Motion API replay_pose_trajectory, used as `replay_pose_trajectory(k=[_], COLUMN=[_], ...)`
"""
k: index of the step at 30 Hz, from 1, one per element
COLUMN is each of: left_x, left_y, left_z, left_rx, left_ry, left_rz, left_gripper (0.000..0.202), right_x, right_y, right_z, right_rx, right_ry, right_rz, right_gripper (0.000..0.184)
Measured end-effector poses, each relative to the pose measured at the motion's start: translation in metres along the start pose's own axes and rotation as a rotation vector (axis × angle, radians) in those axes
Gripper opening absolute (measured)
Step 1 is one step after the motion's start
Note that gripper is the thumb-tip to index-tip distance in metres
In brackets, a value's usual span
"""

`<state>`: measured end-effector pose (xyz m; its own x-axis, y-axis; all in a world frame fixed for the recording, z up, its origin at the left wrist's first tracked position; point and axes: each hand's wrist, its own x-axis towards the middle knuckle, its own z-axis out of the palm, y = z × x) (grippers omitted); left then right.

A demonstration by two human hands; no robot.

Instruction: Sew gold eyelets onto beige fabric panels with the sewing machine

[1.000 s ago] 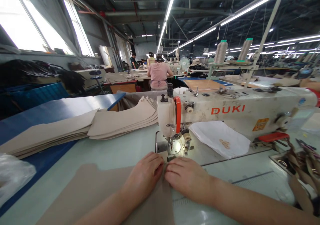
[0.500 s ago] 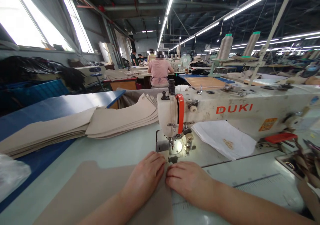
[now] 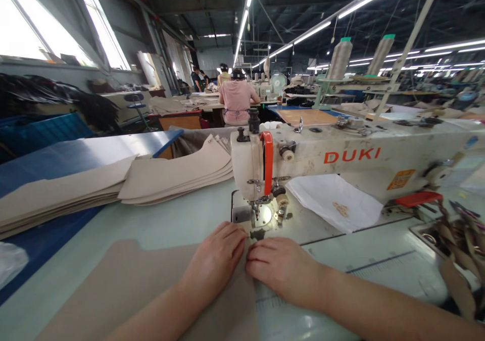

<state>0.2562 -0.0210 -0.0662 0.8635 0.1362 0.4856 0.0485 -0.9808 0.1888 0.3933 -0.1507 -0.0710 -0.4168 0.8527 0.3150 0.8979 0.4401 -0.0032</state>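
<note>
A beige fabric panel [image 3: 147, 275] lies flat on the pale green table, its corner just short of the sewing machine's presser foot [image 3: 256, 211]. My left hand [image 3: 215, 255] rests on the panel near its right edge, fingers bent together and closed on the cloth. Facing it, my right hand [image 3: 278, 262] has curled fingers at that same edge, gripping the cloth from the side. Both sets of fingertips are partly hidden. The white sewing machine [image 3: 303, 154] stands just beyond, its lamp lighting the needle plate [image 3: 265, 214].
Stacked beige panels [image 3: 174, 174] lie to the left of the machine head. A white sheet [image 3: 335, 199] sits under the machine arm. At right is a tray [image 3: 428, 237] with straps and tools. Thread cones [image 3: 340, 60] stand behind; a person in pink [image 3: 238, 98] sits farther back.
The whole view has shifted slightly, so the scene sits a little farther left and higher. Both hands keep the same hold on the panel edge, with no clear movement relative to the machine.
</note>
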Motion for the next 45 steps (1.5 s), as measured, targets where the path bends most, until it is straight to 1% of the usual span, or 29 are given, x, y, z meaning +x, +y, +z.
replay_pose_trajectory(k=[11, 16, 21, 25, 30, 38, 41, 45], left_x=[0.0, -0.001, -0.001, -0.001, -0.003, -0.007, -0.004, 0.006], left_y=[-0.001, -0.002, -0.001, 0.002, 0.004, 0.007, 0.008, 0.007], left_z=[0.001, 0.001, -0.002, -0.007, -0.011, -0.01, -0.01, -0.005], left_rx=[-0.001, -0.02, -0.034, -0.067, -0.116, -0.144, -0.143, -0.139], left_ry=[0.008, -0.024, -0.061, -0.095, -0.084, -0.055, -0.051, -0.049], left_rz=[0.027, 0.003, -0.021, -0.048, -0.08, -0.088, -0.097, -0.092], left_gripper=[0.024, 0.024, 0.021, 0.019, 0.019, 0.02, 0.019, 0.019], right_x=[0.001, 0.001, 0.003, 0.008, 0.011, 0.01, 0.01, 0.008], right_y=[0.001, -0.001, -0.005, -0.004, 0.001, 0.002, 0.005, 0.015], right_z=[0.001, -0.001, -0.008, -0.01, -0.008, -0.004, -0.007, -0.014], right_rx=[-0.008, -0.009, -0.097, -0.171, -0.198, -0.204, -0.204, -0.203], right_ry=[0.025, 0.017, 0.003, -0.007, -0.006, 0.003, -0.023, -0.079], right_rz=[-0.004, 0.004, 0.061, 0.113, 0.101, 0.087, 0.085, 0.1], right_gripper=[0.009, 0.009, 0.008, 0.008, 0.009, 0.01, 0.008, 0.008])
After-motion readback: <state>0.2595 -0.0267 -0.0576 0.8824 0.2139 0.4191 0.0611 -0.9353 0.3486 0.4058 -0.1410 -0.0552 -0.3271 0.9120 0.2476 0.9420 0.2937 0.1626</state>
